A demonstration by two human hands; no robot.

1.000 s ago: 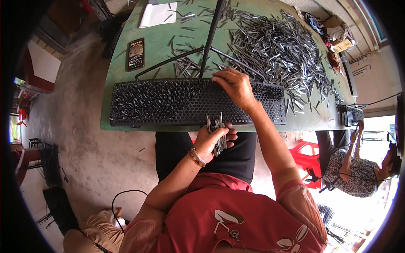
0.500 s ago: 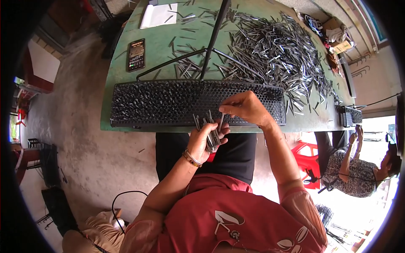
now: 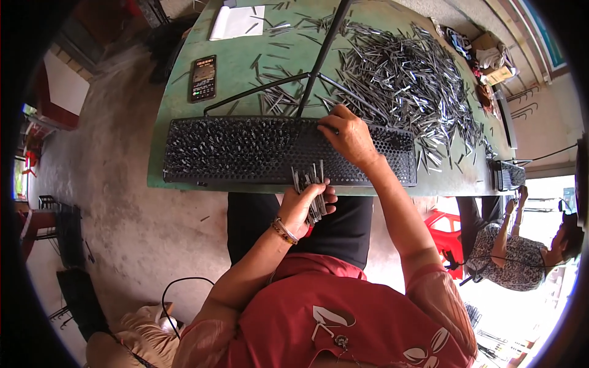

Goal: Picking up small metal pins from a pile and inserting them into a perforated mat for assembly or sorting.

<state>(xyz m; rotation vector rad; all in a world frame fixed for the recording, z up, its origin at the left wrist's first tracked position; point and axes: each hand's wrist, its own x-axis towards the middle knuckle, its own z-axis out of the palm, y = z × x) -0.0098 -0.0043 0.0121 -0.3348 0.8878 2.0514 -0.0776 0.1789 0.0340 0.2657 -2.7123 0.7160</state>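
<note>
My left hand [image 3: 300, 205] is closed round a bundle of thin metal strips [image 3: 317, 208], their ends sticking up past the thumb. The bundle is at the front edge of a long black perforated rack [image 3: 362, 175]. Over the back part of that rack my right hand [image 3: 348, 136] has its thumb and fingers pinched together. Whatever sits between those fingertips is too small or hidden to make out. Many upright strips [image 3: 227, 144] fill the rack's holes on the left, while bare holes show around and right of my right hand.
A big heap of loose strips [image 3: 405, 80] covers the table's [image 3: 236, 61] right side. A black rod frame [image 3: 318, 70] rises behind the rack. On the left lie a phone [image 3: 204, 78] and white paper [image 3: 236, 23]. At the far right another person [image 3: 518, 251] works beside a smaller rack [image 3: 510, 175].
My right hand has moved from beside the bundle, where it pinched one strip, up to the back part of the rack. My left hand has shifted slightly right with the bundle.
</note>
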